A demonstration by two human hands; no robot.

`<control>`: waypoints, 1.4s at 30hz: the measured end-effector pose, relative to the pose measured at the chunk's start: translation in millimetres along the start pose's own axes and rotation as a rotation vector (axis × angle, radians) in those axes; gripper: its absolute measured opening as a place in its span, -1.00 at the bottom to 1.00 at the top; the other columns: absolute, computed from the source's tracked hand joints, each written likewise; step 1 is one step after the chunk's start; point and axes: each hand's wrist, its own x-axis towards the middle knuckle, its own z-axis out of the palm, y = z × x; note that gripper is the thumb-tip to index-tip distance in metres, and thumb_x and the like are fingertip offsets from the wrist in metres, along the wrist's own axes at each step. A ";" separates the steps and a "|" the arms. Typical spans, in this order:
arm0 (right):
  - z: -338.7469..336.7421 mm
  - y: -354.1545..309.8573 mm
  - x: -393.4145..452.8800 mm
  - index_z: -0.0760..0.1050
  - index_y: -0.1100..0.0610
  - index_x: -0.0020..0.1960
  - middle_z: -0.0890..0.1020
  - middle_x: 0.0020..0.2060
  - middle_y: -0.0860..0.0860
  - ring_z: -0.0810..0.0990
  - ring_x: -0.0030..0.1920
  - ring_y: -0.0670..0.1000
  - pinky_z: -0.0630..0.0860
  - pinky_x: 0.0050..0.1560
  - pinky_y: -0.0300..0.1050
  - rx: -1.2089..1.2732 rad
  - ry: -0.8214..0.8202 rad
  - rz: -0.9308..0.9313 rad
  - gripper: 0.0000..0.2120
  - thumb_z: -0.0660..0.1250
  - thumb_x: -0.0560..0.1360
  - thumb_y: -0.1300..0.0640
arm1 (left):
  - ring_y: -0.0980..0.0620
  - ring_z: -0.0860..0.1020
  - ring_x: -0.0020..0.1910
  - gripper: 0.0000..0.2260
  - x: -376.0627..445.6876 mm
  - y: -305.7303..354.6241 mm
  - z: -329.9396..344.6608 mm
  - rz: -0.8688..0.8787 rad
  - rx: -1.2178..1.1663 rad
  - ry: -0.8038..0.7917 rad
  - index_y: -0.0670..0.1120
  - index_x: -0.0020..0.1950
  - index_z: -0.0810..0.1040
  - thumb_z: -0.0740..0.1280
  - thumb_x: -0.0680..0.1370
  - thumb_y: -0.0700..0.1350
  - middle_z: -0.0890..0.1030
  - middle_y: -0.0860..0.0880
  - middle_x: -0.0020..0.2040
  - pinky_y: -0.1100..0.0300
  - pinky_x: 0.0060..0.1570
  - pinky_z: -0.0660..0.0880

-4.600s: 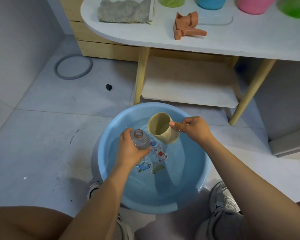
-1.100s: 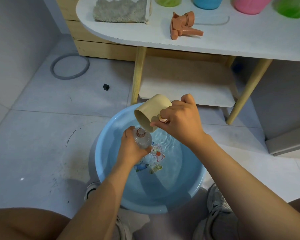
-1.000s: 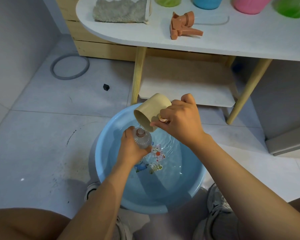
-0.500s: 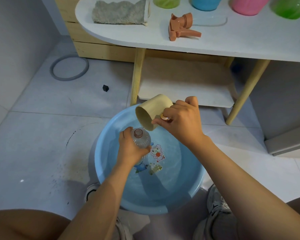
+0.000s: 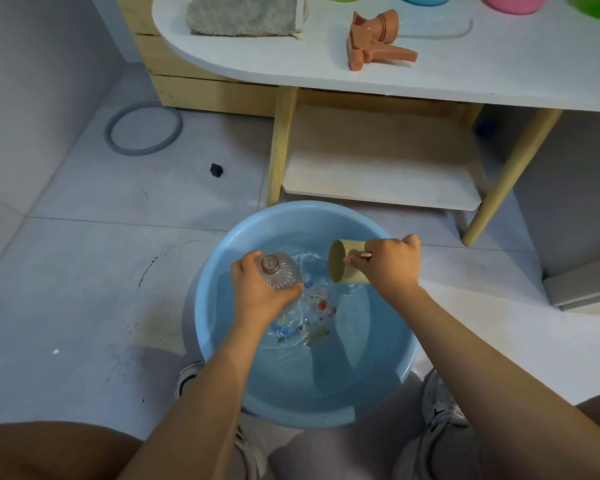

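Down on tiled floor (image 5: 84, 271), crouching over blue basin (image 5: 309, 410): gripping clear bottle (image 5: 279, 271) with left hand (image 5: 257, 296) above basin's left half; lowering tipped beige cup (image 5: 340, 268), handle pinched in right hand (image 5: 392, 265), off bottle's mouth toward basin's water, probably refilling.

Pale grey floor tiles (image 5: 84, 271) fill the left and centre of the frame, crossed by thin grout lines and marked with dark scuffs (image 5: 146, 271) at centre left. A plain grey wall (image 5: 32, 81) rises at the upper left. Across the top runs a white table (image 5: 430, 77) with a rounded end, on wooden legs (image 5: 280, 147) — a pale shelf (image 5: 378, 174) sits low between them. Behind it stands a light wood unit (image 5: 201, 91). A grey ring (image 5: 109, 131) lies on the floor at upper left. The light is dim and even.
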 end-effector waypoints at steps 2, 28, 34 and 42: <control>10.1 0.4 -1.0 0.39 0.05 -0.40 0.39 -0.55 -0.05 0.32 -0.43 0.03 0.05 -0.08 -0.13 -0.029 -0.021 -0.001 -0.58 0.19 0.52 -0.18 | 0.02 0.42 0.15 -0.23 1.2 -1.0 -1.4 -0.003 -0.016 0.004 -0.11 0.31 0.34 0.63 0.20 -0.08 0.40 -0.07 0.23 0.34 0.07 0.29; 56.7 -5.9 -16.3 0.52 0.01 -0.33 0.51 -0.43 -0.05 0.41 -0.31 0.05 0.13 -0.05 -0.14 0.154 -0.282 -0.034 -0.66 0.25 0.51 -0.16 | -0.01 0.35 0.21 -0.21 -1.2 -12.4 -5.2 -0.015 0.056 -0.056 0.01 0.39 0.31 0.60 0.24 -0.10 0.28 -0.06 0.23 0.34 0.12 0.26; 44.6 15.2 -16.0 0.16 0.09 -0.51 0.20 -0.58 -0.03 0.18 -0.48 -0.02 0.12 -0.50 -0.22 0.780 -0.290 0.339 -0.44 0.51 0.35 -0.05 | -0.04 0.40 0.14 -0.29 -0.8 -10.4 -6.2 0.020 0.061 -0.023 0.03 0.31 0.39 0.59 0.22 -0.11 0.27 -0.02 0.14 0.33 0.09 0.27; 16.7 21.8 -19.0 0.17 0.06 -0.53 0.22 -0.57 -0.05 0.16 -0.46 -0.02 0.12 -0.40 -0.15 1.076 -0.296 0.355 -0.45 0.52 0.35 0.02 | -0.03 0.44 0.20 -0.26 -1.0 -4.6 -7.5 0.011 0.038 -0.012 -0.01 0.34 0.37 0.60 0.23 -0.05 0.38 -0.06 0.24 0.23 0.13 0.35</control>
